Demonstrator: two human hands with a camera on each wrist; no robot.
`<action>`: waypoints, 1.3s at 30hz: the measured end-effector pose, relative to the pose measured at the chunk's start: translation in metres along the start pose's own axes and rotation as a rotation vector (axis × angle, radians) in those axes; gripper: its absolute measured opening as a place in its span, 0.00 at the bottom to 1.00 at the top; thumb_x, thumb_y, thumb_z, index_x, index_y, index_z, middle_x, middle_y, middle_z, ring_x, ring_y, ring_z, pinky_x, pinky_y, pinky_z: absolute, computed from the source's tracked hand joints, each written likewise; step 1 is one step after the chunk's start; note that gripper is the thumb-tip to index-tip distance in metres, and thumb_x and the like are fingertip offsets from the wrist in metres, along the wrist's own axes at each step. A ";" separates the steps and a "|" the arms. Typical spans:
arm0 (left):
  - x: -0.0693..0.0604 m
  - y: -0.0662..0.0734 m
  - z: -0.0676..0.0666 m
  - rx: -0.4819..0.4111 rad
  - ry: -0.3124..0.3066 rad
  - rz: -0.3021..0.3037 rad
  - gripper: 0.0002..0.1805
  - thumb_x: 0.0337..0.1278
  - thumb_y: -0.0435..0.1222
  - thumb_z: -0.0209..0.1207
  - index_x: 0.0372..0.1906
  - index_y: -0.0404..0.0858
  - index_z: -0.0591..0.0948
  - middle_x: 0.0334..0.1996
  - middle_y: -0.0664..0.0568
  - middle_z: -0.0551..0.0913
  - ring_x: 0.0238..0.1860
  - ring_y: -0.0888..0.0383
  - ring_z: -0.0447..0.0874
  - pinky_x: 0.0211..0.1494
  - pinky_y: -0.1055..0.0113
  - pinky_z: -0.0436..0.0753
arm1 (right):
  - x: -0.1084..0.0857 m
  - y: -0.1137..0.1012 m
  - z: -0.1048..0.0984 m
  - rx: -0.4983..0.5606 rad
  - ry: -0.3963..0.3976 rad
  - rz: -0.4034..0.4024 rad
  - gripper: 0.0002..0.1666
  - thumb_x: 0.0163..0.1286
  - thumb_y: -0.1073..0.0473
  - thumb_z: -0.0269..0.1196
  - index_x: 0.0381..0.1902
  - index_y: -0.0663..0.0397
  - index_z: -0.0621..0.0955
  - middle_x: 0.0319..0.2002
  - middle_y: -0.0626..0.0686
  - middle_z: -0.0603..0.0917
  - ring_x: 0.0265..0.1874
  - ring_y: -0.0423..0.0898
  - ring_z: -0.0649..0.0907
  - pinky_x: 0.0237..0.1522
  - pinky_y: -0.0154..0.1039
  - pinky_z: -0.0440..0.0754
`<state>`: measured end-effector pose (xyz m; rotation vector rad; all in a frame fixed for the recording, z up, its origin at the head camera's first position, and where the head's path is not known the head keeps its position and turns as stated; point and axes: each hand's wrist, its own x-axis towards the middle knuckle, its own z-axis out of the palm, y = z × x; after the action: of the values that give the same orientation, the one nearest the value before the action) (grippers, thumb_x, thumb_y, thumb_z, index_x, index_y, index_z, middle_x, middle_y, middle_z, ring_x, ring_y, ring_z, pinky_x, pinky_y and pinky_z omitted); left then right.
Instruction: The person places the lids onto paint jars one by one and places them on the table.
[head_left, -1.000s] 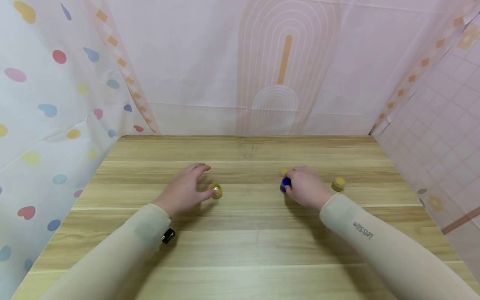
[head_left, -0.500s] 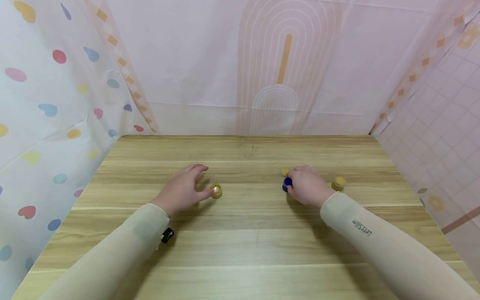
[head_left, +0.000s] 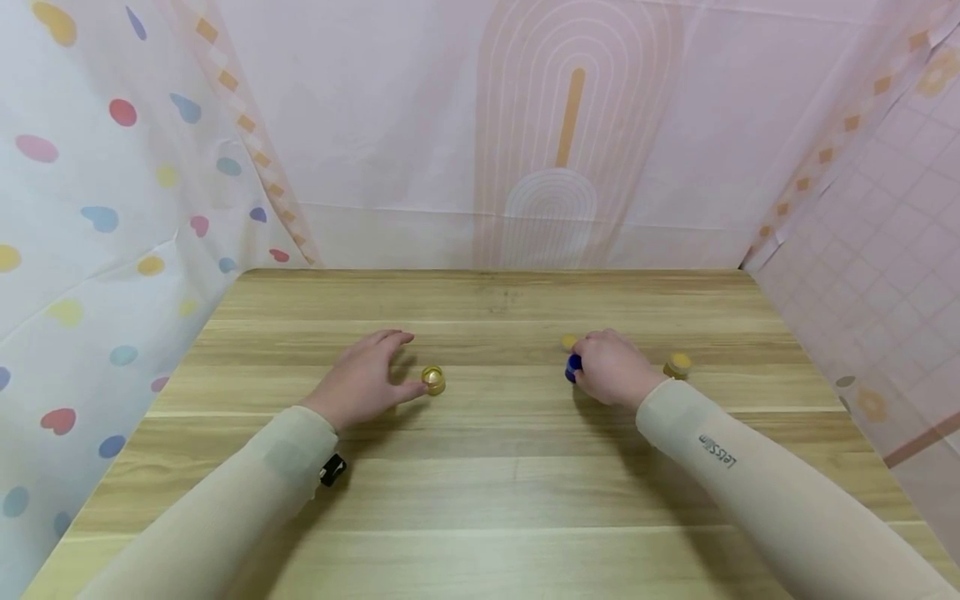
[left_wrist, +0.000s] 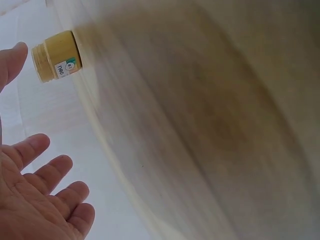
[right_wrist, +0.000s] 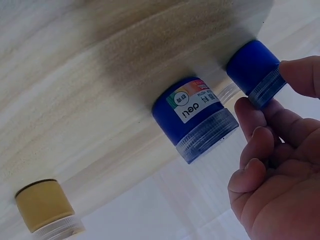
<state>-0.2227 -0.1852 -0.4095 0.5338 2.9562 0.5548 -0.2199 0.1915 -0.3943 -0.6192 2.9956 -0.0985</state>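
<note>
My left hand (head_left: pixel 367 375) has its fingers spread and holds nothing. Its thumb tip is beside or touching a small yellow paint jar (head_left: pixel 432 380) whose lid is off. In the left wrist view the yellow jar's (left_wrist: pixel 57 56) bare screw thread faces the thumb. My right hand (head_left: pixel 613 368) pinches a small blue paint jar (head_left: pixel 573 367) between thumb and forefinger, near its clear ridged lid. The right wrist view has this pinched jar (right_wrist: pixel 254 70) beside a second blue paint jar (right_wrist: pixel 192 115), labelled and lidded, which the hand hides in the head view.
A lidded yellow paint jar (head_left: pixel 677 366) stands right of my right hand. Behind that hand lies a small flat yellow piece (head_left: pixel 568 342), perhaps a lid. Patterned cloth (head_left: pixel 390 125) hangs along the back and both sides of the wooden table (head_left: pixel 480 492).
The pinched blue jar has shifted slightly to the right with my right hand's fingers. My left hand has drawn back a little to the left from the uncapped yellow jar.
</note>
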 end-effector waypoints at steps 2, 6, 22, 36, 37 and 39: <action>0.000 0.000 0.000 0.011 -0.006 0.000 0.50 0.61 0.61 0.69 0.78 0.37 0.67 0.78 0.39 0.68 0.79 0.37 0.62 0.80 0.34 0.59 | -0.001 0.000 -0.001 0.001 0.000 0.002 0.16 0.71 0.57 0.66 0.50 0.63 0.86 0.44 0.59 0.88 0.46 0.57 0.84 0.56 0.55 0.82; -0.001 0.000 -0.001 0.019 -0.016 -0.006 0.50 0.61 0.60 0.69 0.78 0.36 0.66 0.78 0.38 0.67 0.80 0.36 0.62 0.80 0.35 0.59 | -0.001 -0.001 -0.001 0.010 -0.002 0.007 0.16 0.71 0.57 0.66 0.50 0.63 0.86 0.45 0.59 0.88 0.47 0.57 0.84 0.56 0.56 0.82; 0.007 0.004 0.007 -0.025 -0.097 -0.035 0.47 0.61 0.57 0.70 0.78 0.37 0.68 0.74 0.41 0.74 0.77 0.37 0.68 0.80 0.38 0.63 | 0.001 0.000 0.000 0.013 -0.009 0.013 0.15 0.71 0.56 0.67 0.48 0.61 0.86 0.44 0.58 0.88 0.45 0.56 0.84 0.56 0.54 0.82; 0.012 0.010 0.009 -0.062 -0.146 -0.020 0.43 0.61 0.53 0.72 0.74 0.35 0.72 0.70 0.39 0.78 0.72 0.39 0.75 0.76 0.41 0.72 | 0.000 0.000 -0.003 0.048 -0.024 0.034 0.14 0.71 0.56 0.67 0.47 0.60 0.86 0.42 0.55 0.88 0.41 0.52 0.82 0.53 0.52 0.81; 0.013 0.011 0.009 -0.065 -0.150 -0.020 0.43 0.61 0.52 0.72 0.74 0.34 0.72 0.69 0.39 0.79 0.71 0.40 0.77 0.75 0.42 0.72 | 0.000 -0.001 -0.003 0.049 -0.025 0.035 0.14 0.71 0.56 0.67 0.47 0.60 0.86 0.42 0.55 0.88 0.40 0.52 0.81 0.52 0.51 0.82; 0.015 0.012 0.009 -0.071 -0.160 -0.018 0.42 0.60 0.52 0.73 0.73 0.34 0.73 0.66 0.40 0.81 0.67 0.42 0.79 0.73 0.42 0.75 | -0.001 -0.001 -0.004 0.055 -0.026 0.039 0.13 0.71 0.56 0.68 0.47 0.59 0.86 0.41 0.54 0.87 0.39 0.51 0.81 0.51 0.51 0.82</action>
<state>-0.2316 -0.1666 -0.4140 0.5183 2.7772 0.5835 -0.2188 0.1913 -0.3904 -0.5518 2.9667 -0.1690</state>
